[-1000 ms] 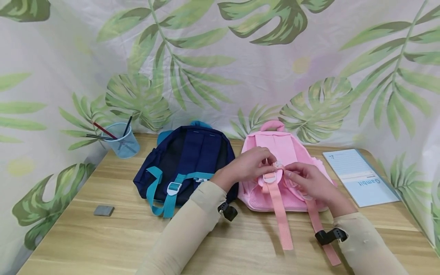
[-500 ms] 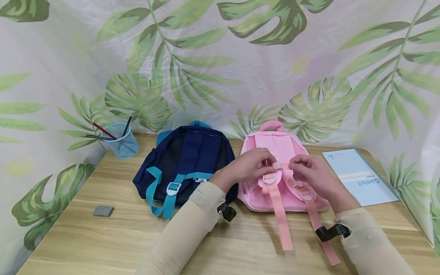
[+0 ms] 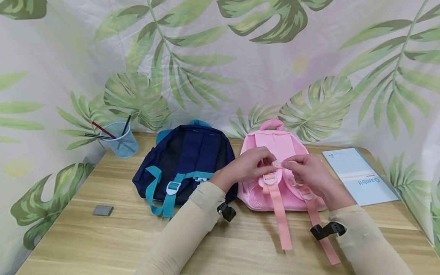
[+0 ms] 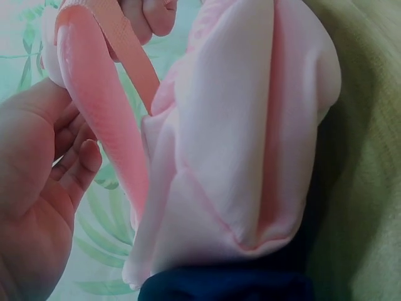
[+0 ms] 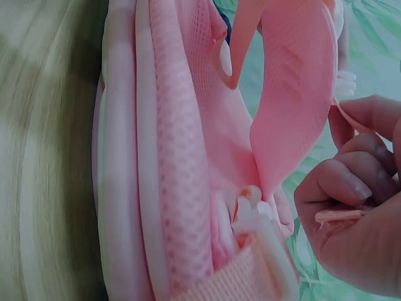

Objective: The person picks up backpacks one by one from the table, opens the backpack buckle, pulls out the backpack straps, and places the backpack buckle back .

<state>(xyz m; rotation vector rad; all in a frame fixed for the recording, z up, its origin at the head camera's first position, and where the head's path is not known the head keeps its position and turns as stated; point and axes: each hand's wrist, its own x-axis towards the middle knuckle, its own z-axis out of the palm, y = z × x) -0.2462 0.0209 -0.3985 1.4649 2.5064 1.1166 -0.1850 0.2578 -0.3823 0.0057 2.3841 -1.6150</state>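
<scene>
The pink backpack (image 3: 275, 141) lies on the table with its shoulder straps facing up. My left hand (image 3: 252, 164) pinches a small white plastic buckle (image 3: 277, 163) at the left shoulder strap (image 4: 103, 106); its thumb hides part of the buckle. To the right of it, my right hand (image 3: 311, 173) pinches a thin peach webbing strap between thumb and forefinger, close to the buckle. In the right wrist view the frayed end of the webbing strap (image 5: 338, 216) pokes out of the curled fingers. Two wider peach straps (image 3: 280, 217) hang down onto the table.
A navy backpack (image 3: 199, 152) with teal straps lies just left of the pink one. Farther left stand a blue mesh pen cup (image 3: 127, 143) holding pencils and a grey eraser-like block (image 3: 102, 210). A notebook (image 3: 361, 177) lies at the right.
My right hand first drew away to the right from the buckle, then came back left, close to my left hand. My left hand has stayed almost still at the buckle.
</scene>
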